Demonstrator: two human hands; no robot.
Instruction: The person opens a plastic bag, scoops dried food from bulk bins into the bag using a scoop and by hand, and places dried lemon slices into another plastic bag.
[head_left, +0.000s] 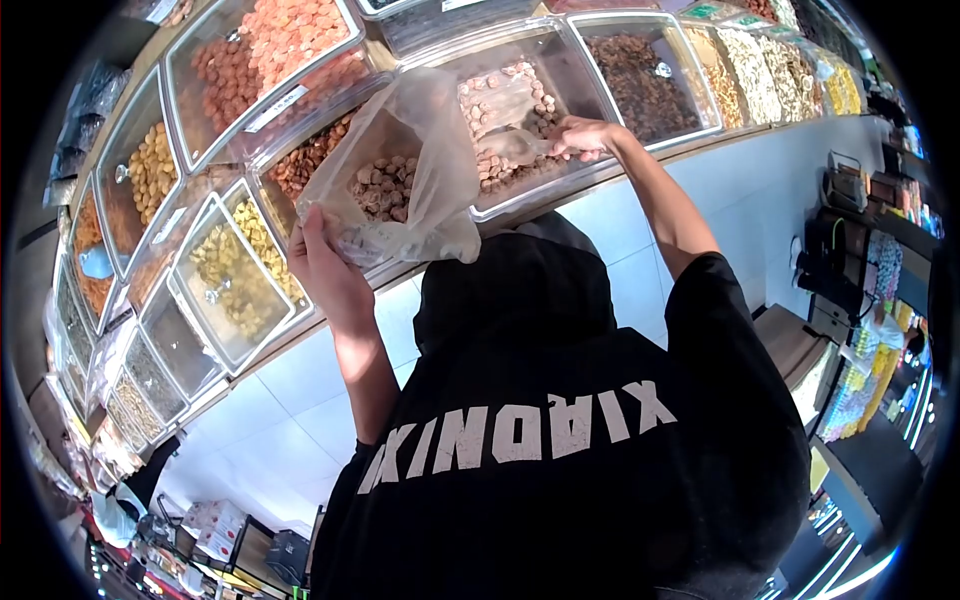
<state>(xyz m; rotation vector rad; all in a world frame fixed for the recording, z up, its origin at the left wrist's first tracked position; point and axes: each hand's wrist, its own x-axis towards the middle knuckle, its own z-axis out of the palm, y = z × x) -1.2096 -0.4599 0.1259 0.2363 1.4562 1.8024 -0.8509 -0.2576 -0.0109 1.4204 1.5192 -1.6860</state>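
My left hand (pixel 328 260) is closed on the edge of a thin, translucent plastic bag (pixel 430 120), which hangs with its mouth spread. Brown, wrinkled round pieces (pixel 385 188), like dried plums, show within the bag's outline; whether all of them lie inside it I cannot tell. My right hand (pixel 585 138) grips the handle of a clear scoop (pixel 515 148). The scoop's bowl is over a clear bin (pixel 575 165) of pale-dusted dried plums (pixel 500 90), close to the fruit, and its outline is hard to make out.
Lidded clear bins surround my hands: dark dried fruit (pixel 640 85) at right, orange-pink pieces (pixel 290 40) at upper left, yellow-green pieces (pixel 240 255) at left. A wooden ledge (pixel 560 195) edges the counter. Shelves (pixel 870 330) stand at far right. Tiled floor (pixel 300 400) lies below.
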